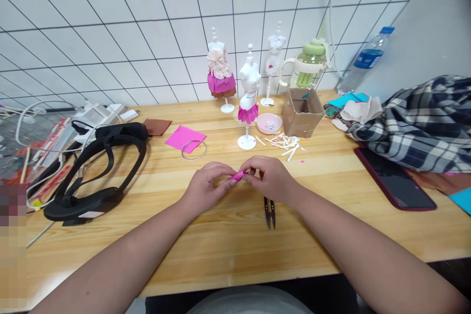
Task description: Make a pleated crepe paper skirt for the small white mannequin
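Note:
Between my two hands is a small folded piece of magenta paper [238,175], held just above the wooden table. My left hand [208,184] pinches one end of it with thumb and forefinger. At the other end, the fingertips of my right hand [270,179] are closed on it too. Thread snips [270,213] lie under my right wrist, partly hidden by it, blades toward me. Straight ahead stands a small white dress-form mannequin [249,88] with a ruffled magenta skirt. A flat magenta sheet [186,138] lies to the left, a thin metal ring [194,150] overlapping it.
Behind are a dressed mannequin [221,71], a bare one [273,54], a pink dish [269,122], a cardboard box [302,113] and paper strips [289,144]. A black headset strap [110,176] is left; a phone [395,181], checked cloth [434,122] and bottle [368,61] are right.

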Demonstrator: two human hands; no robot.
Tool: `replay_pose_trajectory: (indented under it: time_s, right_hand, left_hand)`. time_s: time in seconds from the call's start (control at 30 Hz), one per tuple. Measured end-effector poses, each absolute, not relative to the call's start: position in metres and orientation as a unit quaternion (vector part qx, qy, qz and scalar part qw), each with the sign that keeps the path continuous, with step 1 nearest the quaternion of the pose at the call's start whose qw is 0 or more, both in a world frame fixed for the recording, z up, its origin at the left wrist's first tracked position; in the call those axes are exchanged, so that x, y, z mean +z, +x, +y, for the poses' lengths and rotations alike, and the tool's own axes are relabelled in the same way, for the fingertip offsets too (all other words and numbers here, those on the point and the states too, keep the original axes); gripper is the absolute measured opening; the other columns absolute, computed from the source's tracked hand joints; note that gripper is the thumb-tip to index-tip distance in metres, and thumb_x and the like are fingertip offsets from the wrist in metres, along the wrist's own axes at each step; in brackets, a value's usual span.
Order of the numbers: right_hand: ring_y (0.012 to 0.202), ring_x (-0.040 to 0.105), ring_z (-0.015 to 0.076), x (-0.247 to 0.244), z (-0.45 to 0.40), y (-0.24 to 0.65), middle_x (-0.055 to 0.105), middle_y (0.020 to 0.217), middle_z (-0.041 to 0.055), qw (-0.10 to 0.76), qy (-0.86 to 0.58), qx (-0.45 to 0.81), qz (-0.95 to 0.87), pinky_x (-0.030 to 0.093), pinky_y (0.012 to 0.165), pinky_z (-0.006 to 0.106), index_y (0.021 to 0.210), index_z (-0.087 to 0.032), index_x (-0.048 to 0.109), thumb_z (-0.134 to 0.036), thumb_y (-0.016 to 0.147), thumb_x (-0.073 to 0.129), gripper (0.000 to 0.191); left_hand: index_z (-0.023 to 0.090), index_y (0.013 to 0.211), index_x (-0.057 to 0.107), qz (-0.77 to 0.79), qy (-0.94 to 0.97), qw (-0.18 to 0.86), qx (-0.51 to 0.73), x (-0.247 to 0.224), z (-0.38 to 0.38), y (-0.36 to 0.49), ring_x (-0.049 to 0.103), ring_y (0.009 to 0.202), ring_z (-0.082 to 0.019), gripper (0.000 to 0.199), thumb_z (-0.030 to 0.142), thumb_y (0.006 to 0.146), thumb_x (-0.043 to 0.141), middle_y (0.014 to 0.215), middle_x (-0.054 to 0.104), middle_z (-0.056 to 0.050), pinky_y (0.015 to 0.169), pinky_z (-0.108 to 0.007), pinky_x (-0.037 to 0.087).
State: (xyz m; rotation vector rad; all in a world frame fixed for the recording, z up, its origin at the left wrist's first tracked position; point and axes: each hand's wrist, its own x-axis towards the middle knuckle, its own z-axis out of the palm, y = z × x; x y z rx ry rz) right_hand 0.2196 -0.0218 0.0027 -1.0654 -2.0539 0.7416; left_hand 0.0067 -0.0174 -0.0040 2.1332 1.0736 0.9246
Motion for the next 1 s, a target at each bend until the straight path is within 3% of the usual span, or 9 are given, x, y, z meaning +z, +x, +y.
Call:
replay_pose_trajectory:
  time_s: [0.27, 0.47, 0.6, 0.7, 0.83, 1.0]
  right_hand:
    - [0.064, 0.053, 0.0089, 0.0009, -0.0207, 0.2214, 0.068, 0.077, -0.0025, 0.322, -0.429, 0.294, -0.791, 0.037, 0.06, 0.021, 0.088, -0.02, 0.07, -0.008, 0.079, 0.057, 0.019]
    - [0.065, 0.052, 0.01, 0.0018, -0.0232, 0.2202, 0.066, 0.079, -0.0022, 0.315, -0.435, 0.316, -0.782, 0.038, 0.06, 0.022, 0.095, -0.019, 0.068, -0.01, 0.076, 0.059, 0.023]
    - [0.076, 0.055, 0.0133, 0.0037, -0.0245, 0.218, 0.067, 0.087, 0.0011, 0.337, -0.433, 0.303, -0.779, 0.04, 0.065, 0.024, 0.095, -0.018, 0.067, -0.02, 0.079, 0.062, 0.016]
    - [0.077, 0.055, 0.0141, 0.0025, -0.024, 0.2163, 0.066, 0.083, 0.0006, 0.343, -0.448, 0.286, -0.775, 0.04, 0.067, 0.025, 0.089, -0.018, 0.067, -0.026, 0.08, 0.065, 0.012]
    - [0.072, 0.055, 0.0121, 0.0002, -0.0236, 0.2139, 0.065, 0.077, -0.0011, 0.368, -0.46, 0.292, -0.754, 0.04, 0.067, 0.024, 0.081, -0.019, 0.066, -0.02, 0.079, 0.063, 0.004]
    - [0.069, 0.055, 0.0111, 0.0011, -0.0246, 0.212, 0.063, 0.073, -0.0025, 0.379, -0.46, 0.335, -0.73, 0.038, 0.063, 0.022, 0.08, -0.019, 0.065, -0.015, 0.074, 0.06, 0.008]
  left_hand:
    - [0.019, 0.091, 0.074, 0.42, 0.778, 0.34, 0.321, -0.0068, -0.0185, 0.0094, 0.071, 0.079, -0.016, 0.019, 0.032, 0.089, 0.061, 0.086, 0.077, -0.003, 0.075, -0.025, 0.053]
    - [0.019, 0.091, 0.075, 0.437, 0.786, 0.282, 0.334, -0.0105, -0.018, 0.007, 0.071, 0.078, -0.016, 0.017, 0.029, 0.088, 0.062, 0.088, 0.078, -0.003, 0.074, -0.024, 0.053]
    - [0.019, 0.09, 0.074, 0.433, 0.798, 0.246, 0.34, -0.0095, -0.0188, 0.0065, 0.071, 0.077, -0.015, 0.015, 0.027, 0.087, 0.062, 0.087, 0.078, -0.004, 0.074, -0.024, 0.053]
    - [0.019, 0.089, 0.074, 0.434, 0.797, 0.249, 0.339, -0.0088, -0.0191, 0.0074, 0.071, 0.078, -0.015, 0.015, 0.027, 0.088, 0.061, 0.086, 0.078, -0.004, 0.074, -0.024, 0.053]
    - [0.019, 0.088, 0.073, 0.443, 0.788, 0.261, 0.338, -0.0085, -0.02, 0.009, 0.07, 0.079, -0.016, 0.016, 0.029, 0.088, 0.061, 0.086, 0.077, -0.004, 0.075, -0.025, 0.053]
    - [0.02, 0.092, 0.074, 0.44, 0.78, 0.286, 0.341, -0.0033, -0.0235, 0.011, 0.07, 0.084, -0.018, 0.019, 0.033, 0.089, 0.06, 0.09, 0.077, -0.005, 0.079, -0.028, 0.053]
